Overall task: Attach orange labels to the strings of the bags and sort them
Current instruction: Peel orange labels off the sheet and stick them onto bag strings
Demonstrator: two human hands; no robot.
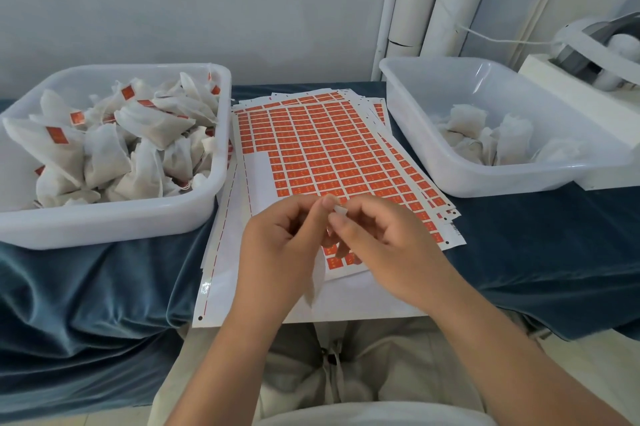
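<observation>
**Small tab pinched between both hands, over the label sheets**

Pinching a small white tab (338,210) from two sides at once. With the left hand (284,245): thumb and forefinger tips closed tight on it, other fingers curled loosely inward. With the right hand (379,247): fingertips closed on the tab's opposite edge, remaining fingers bent downward. Hardly any gap between the two pinches. Cannot tell whether the tab is a label seen from its back or a string end.

Held just above the near end of the stacked label sheets (329,148), apart from them. Orange labels in rows on the top sheet, its near-left part peeled bare.

Below the left palm, a sliver of white gauze (312,287), too hidden to say whether it is a bag.

At left, in the left bin (104,228): labelled bags (104,152), heaped. At right, in the right bin (502,188): a few plain bags (485,138). Beneath all, a blue cloth (86,287).
</observation>
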